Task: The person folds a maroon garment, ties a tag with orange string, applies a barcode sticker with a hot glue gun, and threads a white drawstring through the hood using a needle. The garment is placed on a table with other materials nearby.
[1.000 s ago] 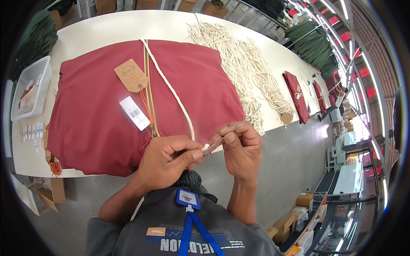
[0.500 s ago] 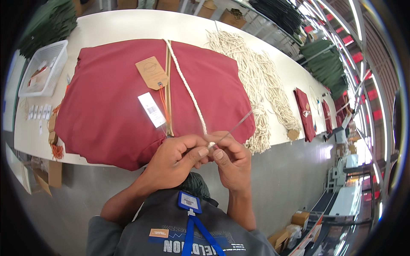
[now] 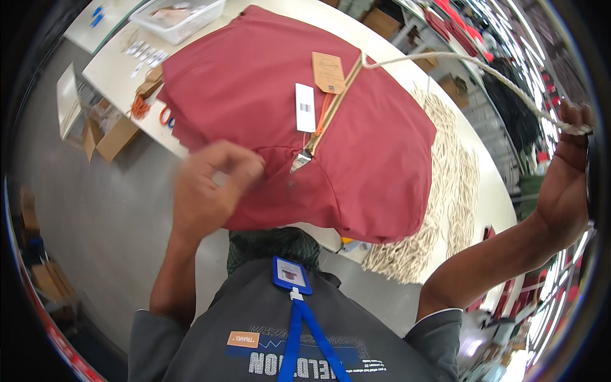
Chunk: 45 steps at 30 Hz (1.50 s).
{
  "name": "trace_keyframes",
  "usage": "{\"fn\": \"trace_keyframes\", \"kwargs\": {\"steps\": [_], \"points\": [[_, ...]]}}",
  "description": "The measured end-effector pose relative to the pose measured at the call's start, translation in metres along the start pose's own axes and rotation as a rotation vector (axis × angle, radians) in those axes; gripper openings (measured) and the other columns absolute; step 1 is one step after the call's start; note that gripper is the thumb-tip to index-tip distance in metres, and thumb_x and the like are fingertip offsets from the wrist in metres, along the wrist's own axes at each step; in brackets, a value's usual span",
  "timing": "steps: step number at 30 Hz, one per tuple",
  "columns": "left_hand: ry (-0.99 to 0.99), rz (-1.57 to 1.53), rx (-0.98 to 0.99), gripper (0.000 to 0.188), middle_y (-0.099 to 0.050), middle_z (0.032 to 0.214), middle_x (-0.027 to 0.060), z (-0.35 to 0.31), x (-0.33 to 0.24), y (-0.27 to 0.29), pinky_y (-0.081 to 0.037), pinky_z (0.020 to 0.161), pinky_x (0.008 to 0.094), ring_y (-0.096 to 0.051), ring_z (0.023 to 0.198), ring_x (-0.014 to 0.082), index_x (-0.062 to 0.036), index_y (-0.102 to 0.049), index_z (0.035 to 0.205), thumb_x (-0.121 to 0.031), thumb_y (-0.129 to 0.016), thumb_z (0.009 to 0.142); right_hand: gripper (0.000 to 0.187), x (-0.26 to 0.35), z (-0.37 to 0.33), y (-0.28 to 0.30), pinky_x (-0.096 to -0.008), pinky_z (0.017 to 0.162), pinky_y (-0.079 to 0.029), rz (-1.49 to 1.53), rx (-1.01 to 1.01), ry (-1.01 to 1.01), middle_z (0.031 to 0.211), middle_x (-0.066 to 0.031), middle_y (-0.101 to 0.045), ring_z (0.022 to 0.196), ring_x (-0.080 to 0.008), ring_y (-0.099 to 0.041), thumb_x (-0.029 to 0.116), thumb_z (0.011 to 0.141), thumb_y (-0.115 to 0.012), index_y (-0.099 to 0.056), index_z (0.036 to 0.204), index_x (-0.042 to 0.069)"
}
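A dark red fabric garment with a brass-coloured zipper lies across the white table. Up at the far right, my right hand is closed around the end of a white braided cord. That cord runs slackly from the zipper's upper end out to my fingers. My left hand hovers over the garment's near left part, its fingers curled and smeared by motion; whether it holds anything is unclear. A brown paper tag and a white label tag rest beside the zipper, with orange string next to them.
Bundled white cords hang over the table's near edge, right of the garment. A white plastic basket stands at the far left, near small white labels and an orange tassel. Open cardboard boxes sit below on the left.
My hands have parted: the right swung far out to the right, drawing the cord along, while the left moved left. The thin metal tool no longer shows. The view has turned.
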State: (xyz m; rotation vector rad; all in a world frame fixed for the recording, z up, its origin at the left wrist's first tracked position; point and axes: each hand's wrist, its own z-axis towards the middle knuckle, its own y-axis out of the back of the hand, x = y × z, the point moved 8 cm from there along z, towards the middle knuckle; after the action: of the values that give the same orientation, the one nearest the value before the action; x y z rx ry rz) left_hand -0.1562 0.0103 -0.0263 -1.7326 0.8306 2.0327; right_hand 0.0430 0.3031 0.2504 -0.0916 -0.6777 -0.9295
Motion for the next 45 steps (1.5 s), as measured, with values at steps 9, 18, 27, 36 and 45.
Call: {"fn": "trace_keyframes", "kwargs": {"steps": [9,18,27,36,45], "points": [[-0.214,0.341,-0.359,0.039,-0.067,0.109,0.0139,-0.059,0.042,-0.064,-0.051,0.091,0.041,-0.065,0.1,0.033,-0.0039,-0.068,0.119,0.0,-0.077,0.081,0.02,-0.102,-0.158,-0.155,-0.0402,0.07,-0.051,-0.454,1.059,0.014,0.089,-0.0152,-0.065,0.079,-0.033,-0.065,-0.009,0.087,-0.06,-0.065,0.105,0.0],[-0.021,0.234,-0.142,0.019,-0.068,0.086,0.0088,-0.038,0.041,-0.056,-0.05,0.073,0.0345,-0.064,0.082,0.021,-0.0018,-0.066,0.094,-0.01,-0.079,0.082,0.006,-0.099,-0.156,-0.133,-0.0447,0.07,-0.049,-0.415,1.095,-0.094,0.082,-0.0121,-0.062,0.081,-0.0342,-0.062,0.003,0.087,-0.071,-0.067,0.091,0.003],[0.171,-0.216,0.141,0.018,-0.064,0.075,-0.0053,-0.021,0.044,-0.071,-0.039,0.058,0.0219,-0.05,0.066,-0.0004,0.0047,-0.075,0.107,-0.008,-0.075,0.094,0.01,-0.099,-0.151,-0.129,-0.04,0.067,-0.047,-0.366,0.931,-0.077,0.081,-0.0092,-0.065,0.078,-0.0283,-0.061,-0.002,0.081,-0.076,-0.069,0.088,0.003],[0.155,-0.155,0.144,0.016,-0.064,0.074,-0.0045,-0.026,0.036,-0.07,-0.04,0.059,0.0223,-0.049,0.067,0.0006,0.0063,-0.075,0.103,-0.007,-0.075,0.094,0.011,-0.102,-0.152,-0.13,-0.042,0.07,-0.049,-0.38,0.884,-0.064,0.081,-0.009,-0.063,0.081,-0.0298,-0.061,-0.001,0.079,-0.074,-0.065,0.084,0.003],[0.159,-0.163,0.132,0.016,-0.068,0.078,-0.0026,-0.029,0.035,-0.074,-0.043,0.062,0.0223,-0.053,0.071,0.0011,0.0058,-0.075,0.103,-0.007,-0.074,0.094,0.013,-0.095,-0.146,-0.126,-0.0419,0.07,-0.048,-0.331,0.853,-0.056,0.082,-0.0093,-0.063,0.081,-0.0304,-0.061,-0.003,0.077,-0.074,-0.064,0.084,0.003]]}}
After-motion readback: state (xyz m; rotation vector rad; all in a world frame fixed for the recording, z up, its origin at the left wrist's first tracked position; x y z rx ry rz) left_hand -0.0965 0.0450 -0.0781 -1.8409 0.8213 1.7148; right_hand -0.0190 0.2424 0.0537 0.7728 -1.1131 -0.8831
